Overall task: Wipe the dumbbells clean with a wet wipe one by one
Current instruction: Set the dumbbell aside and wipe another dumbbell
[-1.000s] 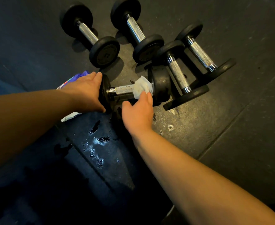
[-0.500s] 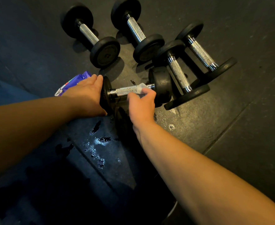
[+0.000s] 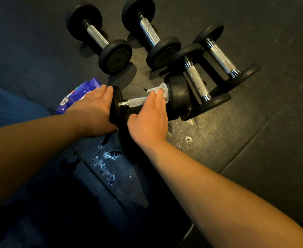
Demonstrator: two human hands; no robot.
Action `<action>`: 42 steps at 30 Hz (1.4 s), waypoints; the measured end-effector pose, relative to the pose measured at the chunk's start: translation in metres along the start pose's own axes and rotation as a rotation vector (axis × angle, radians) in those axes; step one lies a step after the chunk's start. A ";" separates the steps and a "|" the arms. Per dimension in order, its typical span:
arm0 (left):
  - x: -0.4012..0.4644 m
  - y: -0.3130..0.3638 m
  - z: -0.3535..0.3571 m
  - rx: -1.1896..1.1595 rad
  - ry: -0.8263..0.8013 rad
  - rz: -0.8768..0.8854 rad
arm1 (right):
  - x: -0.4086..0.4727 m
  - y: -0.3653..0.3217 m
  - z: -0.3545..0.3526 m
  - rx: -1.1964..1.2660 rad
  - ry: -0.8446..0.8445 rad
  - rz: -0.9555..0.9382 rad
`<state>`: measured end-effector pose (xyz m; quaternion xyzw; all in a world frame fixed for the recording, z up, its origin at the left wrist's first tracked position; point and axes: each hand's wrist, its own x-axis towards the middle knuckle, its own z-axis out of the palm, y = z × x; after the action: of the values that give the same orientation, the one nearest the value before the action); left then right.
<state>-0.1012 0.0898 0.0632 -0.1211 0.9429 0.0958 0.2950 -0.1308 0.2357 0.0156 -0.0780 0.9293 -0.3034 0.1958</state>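
A black dumbbell with a knurled metal handle lies on the dark rubber floor in front of me. My left hand rests flat against the outer face of its left plate, fingers straight. My right hand lies over the handle. Its straight fingers press a white wet wipe onto the handle's right end, next to the right plate. The thumb sits on the handle's near side.
Several more dumbbells lie beyond: two at the back and two at the right, the nearer one touching the held dumbbell. A purple wipe pack lies behind my left hand. Wet patches mark the floor below.
My right hand slid the wipe along the handle, first toward the middle with fingers curled round it, then back to the right plate with fingers straightened. The left hand stayed on the left plate.
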 end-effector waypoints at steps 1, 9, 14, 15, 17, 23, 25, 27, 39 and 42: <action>-0.003 0.000 0.003 0.008 0.007 0.001 | 0.003 -0.002 -0.002 -0.051 -0.012 -0.011; -0.039 0.010 0.035 0.080 0.146 0.027 | 0.001 0.000 -0.015 -0.210 -0.130 0.015; -0.067 0.020 0.049 0.057 0.213 -0.009 | -0.019 0.012 -0.024 -0.235 -0.196 0.019; -0.069 0.021 0.050 0.032 0.247 -0.010 | -0.024 0.014 -0.026 -0.242 -0.211 0.014; -0.069 0.021 0.051 0.015 0.272 0.009 | -0.032 0.018 -0.028 -0.265 -0.230 0.001; -0.090 0.026 0.073 0.092 0.185 0.063 | -0.050 0.028 -0.032 -0.339 -0.271 -0.021; -0.099 0.027 0.078 0.087 0.196 0.089 | -0.060 0.033 -0.034 -0.382 -0.288 -0.049; -0.105 0.027 0.082 0.069 0.260 0.112 | -0.069 0.041 -0.036 -0.429 -0.295 -0.085; -0.137 0.034 0.109 0.074 0.212 0.134 | -0.095 0.056 -0.039 -0.567 -0.374 -0.152; -0.132 0.028 0.105 0.042 0.262 0.126 | -0.107 0.061 -0.046 -0.575 -0.401 -0.159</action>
<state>0.0526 0.1654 0.0579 -0.0670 0.9809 0.0776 0.1651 -0.0533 0.3374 0.0471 -0.2597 0.9108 -0.0227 0.3202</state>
